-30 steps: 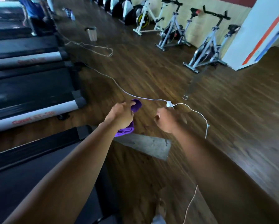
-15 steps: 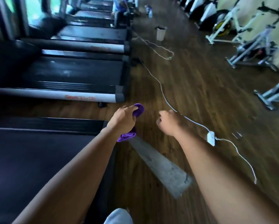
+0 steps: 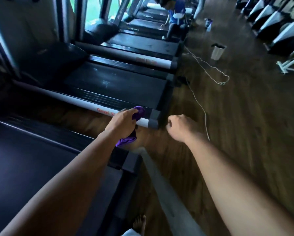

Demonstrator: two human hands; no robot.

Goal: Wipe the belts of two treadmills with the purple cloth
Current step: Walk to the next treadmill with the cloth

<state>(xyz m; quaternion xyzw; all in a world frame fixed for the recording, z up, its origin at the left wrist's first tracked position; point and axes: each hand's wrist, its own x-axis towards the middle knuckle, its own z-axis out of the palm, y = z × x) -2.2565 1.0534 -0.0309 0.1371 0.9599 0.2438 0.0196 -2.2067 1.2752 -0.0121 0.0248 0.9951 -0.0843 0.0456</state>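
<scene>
My left hand [image 3: 122, 122] grips the bunched purple cloth [image 3: 137, 112], which sticks out above and below the fist. It hovers over the rear corner of the second treadmill, by its white side rail [image 3: 84, 103]. That treadmill's dark belt [image 3: 115, 84] shows pale smudges. The nearest treadmill's belt [image 3: 23, 160] fills the lower left under my left forearm. My right hand [image 3: 182, 127] hangs curled over the wooden floor, holding nothing.
A white cable [image 3: 204, 109] snakes along the floor behind the treadmills. A small bin [image 3: 217, 51] stands further back, with exercise bikes [image 3: 279, 29] on the right. A person [image 3: 175, 16] crouches by a far treadmill. A grey strip [image 3: 161, 181] lies by my bare foot [image 3: 139, 222].
The view has swung left toward the treadmill row. Both hands have moved with it; my left hand with the cloth now sits over the second treadmill's rear corner.
</scene>
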